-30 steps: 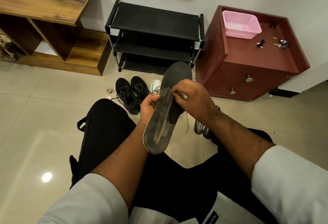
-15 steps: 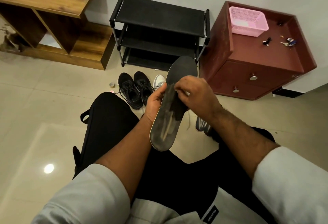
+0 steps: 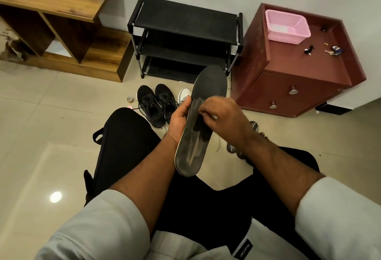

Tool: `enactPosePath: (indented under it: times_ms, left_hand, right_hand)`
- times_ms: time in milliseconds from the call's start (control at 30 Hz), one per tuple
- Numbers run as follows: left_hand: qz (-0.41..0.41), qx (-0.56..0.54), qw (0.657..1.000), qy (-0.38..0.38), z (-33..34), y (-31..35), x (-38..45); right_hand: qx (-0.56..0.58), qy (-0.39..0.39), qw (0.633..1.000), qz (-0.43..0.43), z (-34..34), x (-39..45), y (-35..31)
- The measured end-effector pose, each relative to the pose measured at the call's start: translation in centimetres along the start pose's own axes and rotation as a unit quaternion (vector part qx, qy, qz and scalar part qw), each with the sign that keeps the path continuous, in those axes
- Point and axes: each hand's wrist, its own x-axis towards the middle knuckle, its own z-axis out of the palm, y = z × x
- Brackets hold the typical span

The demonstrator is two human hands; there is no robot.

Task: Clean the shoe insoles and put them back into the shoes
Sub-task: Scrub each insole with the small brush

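Gripping a long dark grey foam insole [image 3: 198, 127] at its edge above the lap, left hand [image 3: 179, 118]; right hand [image 3: 221, 116] pinches something pale against it; black lace-up sneakers [image 3: 157, 104] on floor

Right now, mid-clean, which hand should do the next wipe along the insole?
Right hand, probably: its fingers already pinch something small against the insole face. What it holds is too hidden to name. The left hand grips the insole's edge and steadies it.
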Motion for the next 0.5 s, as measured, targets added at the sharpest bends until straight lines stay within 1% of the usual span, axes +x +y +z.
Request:
enactPosePath:
  times_ms: [67, 133, 233, 333, 433, 500]
  left_hand:
    - [0.008, 0.009, 1.000, -0.012, 0.4, -0.2, -0.5]
    - [0.015, 0.006, 1.000, -0.018, 0.6, -0.3, -0.8]
    - [0.038, -0.003, 0.999, 0.013, 0.1, 0.0, -0.5]
    - [0.038, -0.008, 0.999, 0.009, 0.1, 0.2, -0.3]
    - [0.030, -0.006, 1.000, 0.000, 0.3, 0.2, -0.5]
    - [0.033, -0.005, 0.999, 0.005, 0.2, 0.3, -0.3]
  right_hand:
    - [-0.007, 0.022, 0.999, 0.023, -0.6, 1.1, 0.8]
    - [-0.004, 0.026, 0.999, 0.029, -0.8, 1.7, 1.1]
    - [0.015, 0.002, 1.000, 0.006, -0.1, 0.8, 0.0]
    - [0.041, -0.026, 0.999, -0.022, 0.9, -1.4, -2.6]
    - [0.073, -0.021, 0.997, -0.033, 1.2, -2.3, -3.8]
    - [0.058, -0.015, 0.998, -0.026, 1.1, -1.6, -3.0]
